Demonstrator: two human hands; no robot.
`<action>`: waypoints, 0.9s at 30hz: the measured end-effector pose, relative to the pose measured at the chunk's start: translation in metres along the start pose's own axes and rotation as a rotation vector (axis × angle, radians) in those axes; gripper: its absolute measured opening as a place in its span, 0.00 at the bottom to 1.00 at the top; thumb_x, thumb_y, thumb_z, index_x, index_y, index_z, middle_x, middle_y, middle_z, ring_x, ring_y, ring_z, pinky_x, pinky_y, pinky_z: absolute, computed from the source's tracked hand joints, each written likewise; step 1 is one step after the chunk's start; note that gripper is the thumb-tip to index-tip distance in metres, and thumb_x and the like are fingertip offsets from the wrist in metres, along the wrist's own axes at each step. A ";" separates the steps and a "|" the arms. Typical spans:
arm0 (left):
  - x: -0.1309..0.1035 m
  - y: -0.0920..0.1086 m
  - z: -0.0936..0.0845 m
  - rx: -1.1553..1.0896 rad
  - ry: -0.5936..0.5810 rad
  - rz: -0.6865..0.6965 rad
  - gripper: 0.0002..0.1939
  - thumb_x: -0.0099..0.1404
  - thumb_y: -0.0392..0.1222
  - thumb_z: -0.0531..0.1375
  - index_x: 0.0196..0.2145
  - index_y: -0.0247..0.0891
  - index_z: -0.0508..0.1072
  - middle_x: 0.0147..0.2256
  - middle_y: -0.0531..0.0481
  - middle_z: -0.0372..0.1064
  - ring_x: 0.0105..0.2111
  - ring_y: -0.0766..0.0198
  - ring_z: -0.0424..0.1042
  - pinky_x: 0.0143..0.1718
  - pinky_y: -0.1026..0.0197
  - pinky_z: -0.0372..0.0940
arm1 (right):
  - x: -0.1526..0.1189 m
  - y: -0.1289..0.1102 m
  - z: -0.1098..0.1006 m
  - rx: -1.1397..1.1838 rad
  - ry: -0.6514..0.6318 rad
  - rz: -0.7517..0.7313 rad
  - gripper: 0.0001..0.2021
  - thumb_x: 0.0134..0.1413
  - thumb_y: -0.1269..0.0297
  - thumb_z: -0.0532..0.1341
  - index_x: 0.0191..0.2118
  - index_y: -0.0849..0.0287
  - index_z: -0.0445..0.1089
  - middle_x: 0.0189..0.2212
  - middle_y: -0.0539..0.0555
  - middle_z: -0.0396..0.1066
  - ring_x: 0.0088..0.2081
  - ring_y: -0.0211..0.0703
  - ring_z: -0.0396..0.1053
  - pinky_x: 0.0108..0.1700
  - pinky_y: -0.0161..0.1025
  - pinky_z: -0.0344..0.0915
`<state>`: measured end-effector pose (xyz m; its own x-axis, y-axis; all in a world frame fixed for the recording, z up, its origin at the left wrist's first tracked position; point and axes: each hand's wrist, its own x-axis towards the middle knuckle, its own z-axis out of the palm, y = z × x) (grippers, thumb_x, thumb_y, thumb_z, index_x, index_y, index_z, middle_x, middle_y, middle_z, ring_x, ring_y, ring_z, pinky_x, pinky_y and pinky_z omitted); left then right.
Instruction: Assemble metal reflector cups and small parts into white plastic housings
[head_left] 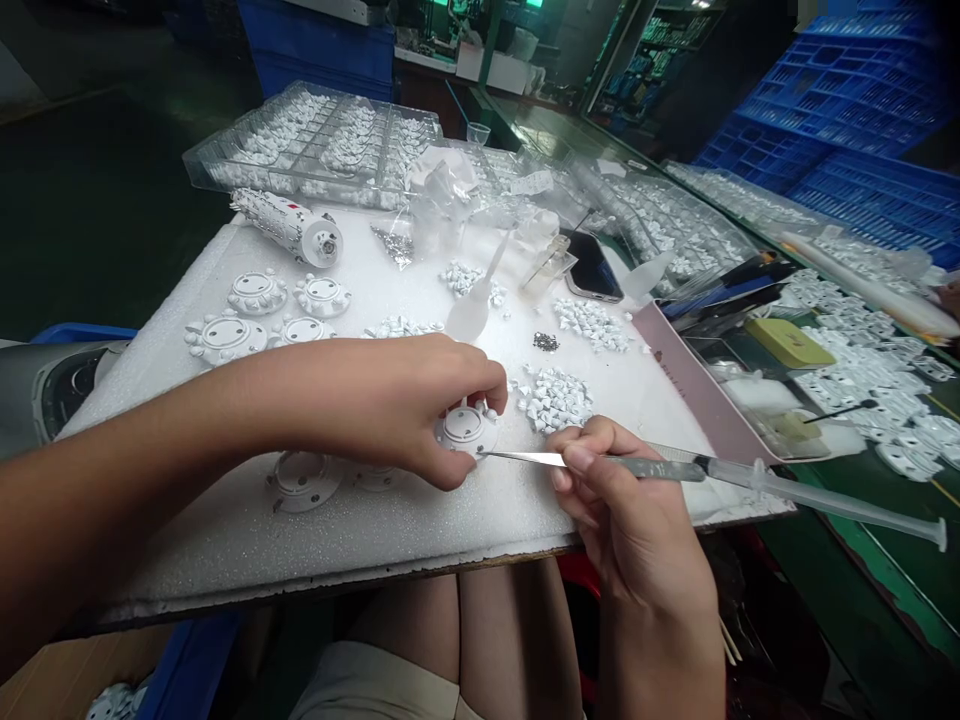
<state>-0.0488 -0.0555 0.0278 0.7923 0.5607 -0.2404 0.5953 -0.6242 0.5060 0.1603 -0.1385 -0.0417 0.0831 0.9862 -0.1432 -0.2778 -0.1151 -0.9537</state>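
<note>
My left hand (442,400) curls over a round white plastic part (469,428), gripping it between thumb and fingers low over the foam board. In my right hand (622,490) is a pair of tweezers (637,466), held like a pen, with the tips touching or very near the rim of the round part by my left thumb. Whether the tips pinch anything is too small to tell. Beyond my right hand lies a heap of small white pieces (556,398). More round white parts (304,480) sit beside and partly under my left forearm.
The white foam board (450,540) carries a squeeze bottle (472,308), a phone (592,266), a white cylinder (292,228) and tiny dark bits (546,342). Compartment trays (315,150) stand behind. A pink-sided box (675,380) and a syringe (825,500) are at right.
</note>
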 end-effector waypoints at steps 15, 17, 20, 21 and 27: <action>0.000 0.003 -0.003 0.020 -0.017 -0.025 0.19 0.60 0.47 0.61 0.49 0.44 0.71 0.42 0.51 0.71 0.36 0.61 0.69 0.35 0.63 0.59 | 0.001 -0.002 0.002 -0.001 0.024 -0.005 0.13 0.42 0.64 0.72 0.21 0.60 0.67 0.18 0.49 0.66 0.16 0.26 0.51 0.15 0.26 0.42; 0.000 0.003 -0.003 0.020 -0.016 -0.026 0.19 0.60 0.47 0.61 0.49 0.44 0.71 0.41 0.51 0.71 0.36 0.61 0.69 0.34 0.63 0.58 | 0.001 -0.002 0.002 -0.004 0.017 -0.005 0.12 0.43 0.65 0.71 0.21 0.60 0.68 0.18 0.49 0.67 0.16 0.26 0.51 0.16 0.25 0.42; 0.000 0.003 -0.003 0.021 -0.015 -0.025 0.18 0.60 0.47 0.61 0.49 0.44 0.71 0.41 0.52 0.71 0.35 0.62 0.69 0.34 0.63 0.58 | 0.000 -0.001 0.001 0.000 0.018 -0.001 0.12 0.44 0.65 0.71 0.21 0.60 0.68 0.18 0.48 0.67 0.17 0.26 0.51 0.16 0.25 0.42; 0.000 0.003 -0.003 0.022 -0.014 -0.024 0.18 0.60 0.47 0.61 0.49 0.44 0.71 0.41 0.52 0.71 0.35 0.62 0.69 0.34 0.63 0.58 | 0.000 -0.001 0.000 0.002 0.021 0.002 0.12 0.44 0.65 0.71 0.21 0.60 0.67 0.18 0.48 0.67 0.17 0.26 0.52 0.16 0.25 0.43; -0.001 0.002 -0.003 0.024 -0.014 -0.027 0.20 0.59 0.47 0.61 0.49 0.44 0.71 0.41 0.51 0.71 0.36 0.61 0.69 0.34 0.63 0.59 | 0.000 -0.001 0.000 0.012 0.045 0.011 0.13 0.43 0.65 0.72 0.21 0.60 0.67 0.19 0.49 0.68 0.17 0.26 0.52 0.16 0.25 0.43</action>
<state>-0.0490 -0.0554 0.0315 0.7779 0.5696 -0.2655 0.6191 -0.6221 0.4792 0.1604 -0.1387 -0.0410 0.1226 0.9786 -0.1654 -0.2902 -0.1240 -0.9489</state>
